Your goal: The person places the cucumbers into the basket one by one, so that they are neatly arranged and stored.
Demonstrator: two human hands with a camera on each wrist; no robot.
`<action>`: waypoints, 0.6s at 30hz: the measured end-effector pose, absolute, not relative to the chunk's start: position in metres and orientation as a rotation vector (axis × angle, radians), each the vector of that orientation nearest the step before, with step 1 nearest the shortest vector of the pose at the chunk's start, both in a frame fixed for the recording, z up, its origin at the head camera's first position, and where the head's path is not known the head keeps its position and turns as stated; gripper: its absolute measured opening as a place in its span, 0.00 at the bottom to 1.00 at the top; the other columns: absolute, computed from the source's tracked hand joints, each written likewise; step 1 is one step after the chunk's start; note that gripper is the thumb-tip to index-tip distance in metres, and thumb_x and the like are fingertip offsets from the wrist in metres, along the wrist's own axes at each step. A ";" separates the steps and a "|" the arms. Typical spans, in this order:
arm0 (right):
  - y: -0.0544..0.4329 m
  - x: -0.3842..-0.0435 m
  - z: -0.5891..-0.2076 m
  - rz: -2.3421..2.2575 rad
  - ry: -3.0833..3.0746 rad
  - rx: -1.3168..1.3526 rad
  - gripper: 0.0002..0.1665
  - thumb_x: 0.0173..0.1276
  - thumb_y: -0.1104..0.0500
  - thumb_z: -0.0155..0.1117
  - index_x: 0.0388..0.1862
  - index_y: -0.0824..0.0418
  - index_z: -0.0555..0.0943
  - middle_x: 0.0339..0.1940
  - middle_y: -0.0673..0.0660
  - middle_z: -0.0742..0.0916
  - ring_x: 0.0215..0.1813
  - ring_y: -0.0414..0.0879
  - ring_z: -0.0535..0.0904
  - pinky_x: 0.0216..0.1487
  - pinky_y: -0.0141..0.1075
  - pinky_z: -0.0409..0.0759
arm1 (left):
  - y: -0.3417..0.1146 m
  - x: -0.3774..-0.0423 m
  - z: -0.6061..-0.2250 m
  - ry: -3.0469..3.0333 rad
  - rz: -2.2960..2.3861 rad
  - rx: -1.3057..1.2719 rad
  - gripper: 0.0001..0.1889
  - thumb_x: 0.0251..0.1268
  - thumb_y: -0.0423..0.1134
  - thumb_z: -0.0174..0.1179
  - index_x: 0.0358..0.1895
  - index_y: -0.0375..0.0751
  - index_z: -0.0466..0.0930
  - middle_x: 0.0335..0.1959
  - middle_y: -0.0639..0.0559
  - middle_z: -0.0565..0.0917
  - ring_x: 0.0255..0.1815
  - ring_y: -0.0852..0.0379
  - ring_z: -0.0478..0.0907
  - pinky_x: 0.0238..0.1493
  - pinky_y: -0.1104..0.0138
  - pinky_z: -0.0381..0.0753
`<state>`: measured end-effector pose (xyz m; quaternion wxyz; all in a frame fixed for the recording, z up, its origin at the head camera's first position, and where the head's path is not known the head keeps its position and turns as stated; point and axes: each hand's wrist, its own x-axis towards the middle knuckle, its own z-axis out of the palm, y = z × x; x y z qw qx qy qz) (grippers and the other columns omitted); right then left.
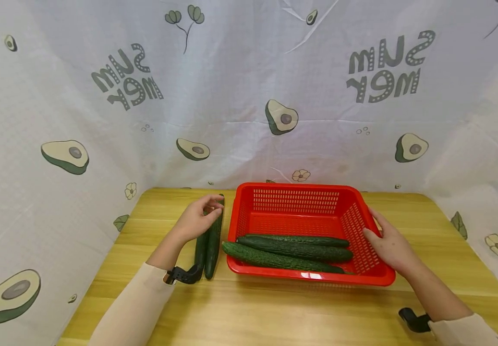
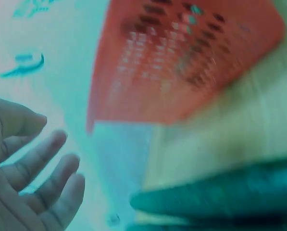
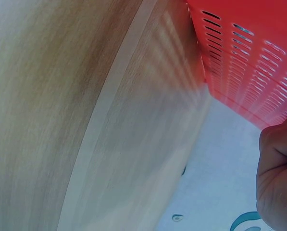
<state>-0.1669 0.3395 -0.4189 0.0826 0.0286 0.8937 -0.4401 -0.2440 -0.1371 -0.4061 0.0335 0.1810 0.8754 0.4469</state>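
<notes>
I see the left hand, grip loose and wide, over two partly covered cucumbers; the right hand holds the red basket, fingers mostly hidden.

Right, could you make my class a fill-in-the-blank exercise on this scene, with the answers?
1. The plastic basket is coloured ____.
2. The hand gripping the basket's rim is the person's ____ one.
3. Outside the basket, exactly ____ cucumbers lie on the table.

Missing words: red; right; two.
</notes>
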 end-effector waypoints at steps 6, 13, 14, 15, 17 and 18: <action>0.342 -0.166 -0.419 -1.298 2.671 0.098 0.44 0.85 0.51 0.44 0.85 0.58 0.32 0.57 0.83 0.79 0.40 0.54 0.89 0.35 0.47 0.89 | -0.162 -0.238 -0.441 2.775 1.382 0.359 0.22 0.77 0.40 0.58 0.69 0.40 0.73 0.59 0.40 0.81 0.55 0.42 0.80 0.49 0.54 0.84; 0.342 -0.166 -0.418 -1.284 2.679 0.093 0.44 0.85 0.51 0.44 0.85 0.59 0.33 0.58 0.83 0.78 0.40 0.53 0.89 0.35 0.47 0.89 | -0.170 -0.230 -0.483 2.844 1.406 0.166 0.32 0.70 0.46 0.67 0.71 0.35 0.70 0.59 0.33 0.74 0.51 0.40 0.77 0.52 0.48 0.81; 0.342 -0.166 -0.418 -1.280 2.681 0.094 0.44 0.85 0.51 0.44 0.85 0.59 0.33 0.57 0.83 0.78 0.40 0.53 0.89 0.35 0.47 0.89 | -0.170 -0.229 -0.487 2.839 1.401 0.138 0.34 0.69 0.48 0.67 0.73 0.36 0.68 0.60 0.33 0.73 0.52 0.40 0.77 0.53 0.48 0.81; 0.342 -0.166 -0.418 -1.276 2.682 0.094 0.44 0.85 0.51 0.44 0.85 0.59 0.33 0.57 0.83 0.78 0.40 0.54 0.89 0.35 0.47 0.89 | -0.170 -0.226 -0.492 2.835 1.396 0.116 0.37 0.68 0.50 0.67 0.74 0.36 0.67 0.61 0.33 0.71 0.53 0.40 0.77 0.55 0.47 0.80; 0.341 -0.167 -0.418 -1.274 2.684 0.096 0.44 0.85 0.51 0.44 0.85 0.60 0.33 0.57 0.83 0.79 0.40 0.53 0.89 0.35 0.47 0.89 | -0.171 -0.223 -0.499 2.823 1.400 0.074 0.41 0.67 0.53 0.68 0.76 0.37 0.64 0.62 0.33 0.69 0.55 0.40 0.76 0.57 0.47 0.80; 0.341 -0.167 -0.419 -1.274 2.684 0.097 0.44 0.85 0.51 0.44 0.85 0.60 0.33 0.57 0.83 0.79 0.40 0.53 0.89 0.35 0.47 0.89 | -0.171 -0.221 -0.501 2.812 1.411 0.059 0.41 0.67 0.54 0.68 0.76 0.37 0.63 0.63 0.33 0.68 0.56 0.40 0.76 0.58 0.46 0.79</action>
